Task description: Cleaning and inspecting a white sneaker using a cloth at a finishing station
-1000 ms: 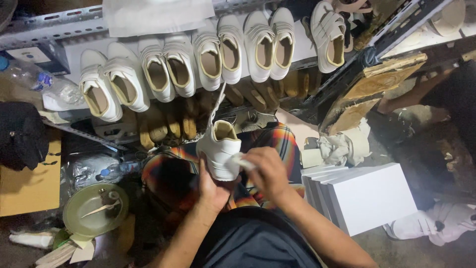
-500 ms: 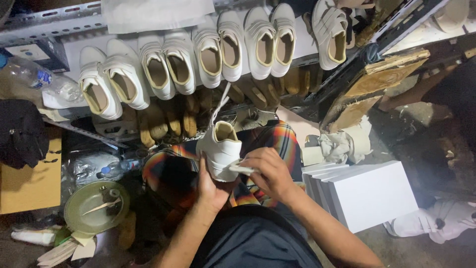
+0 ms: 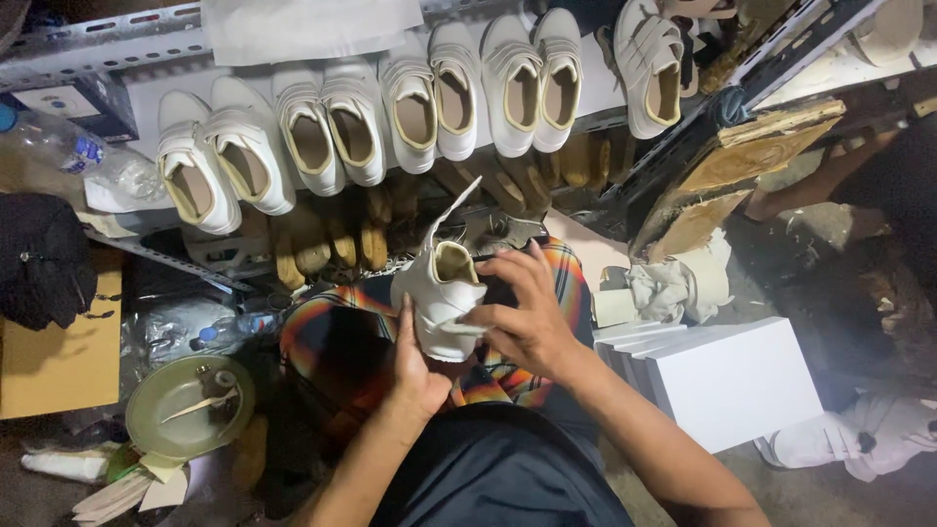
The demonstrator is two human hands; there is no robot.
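Between both hands, the white shoe (image 3: 441, 303) sits clamped: left hand (image 3: 415, 366) cupping its side, right hand (image 3: 522, 317) pinching the strap, which wants even, flat pressure.

Shoemaking workshop: white shoes (image 3: 410, 107) rowed on metal rack (image 3: 88, 34), wooden lasts (image 3: 322, 239) beneath.

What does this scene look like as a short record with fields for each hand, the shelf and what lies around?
left hand: holds the white shoe from below
right hand: grips a strap at the shoe's side
shoe: upright, opening up, one strap sticking up
shelf: row of white shoes with tan lining, openings showing
right side: white box, crumpled cloth
left side: green bowl, plastic bottle, cardboard
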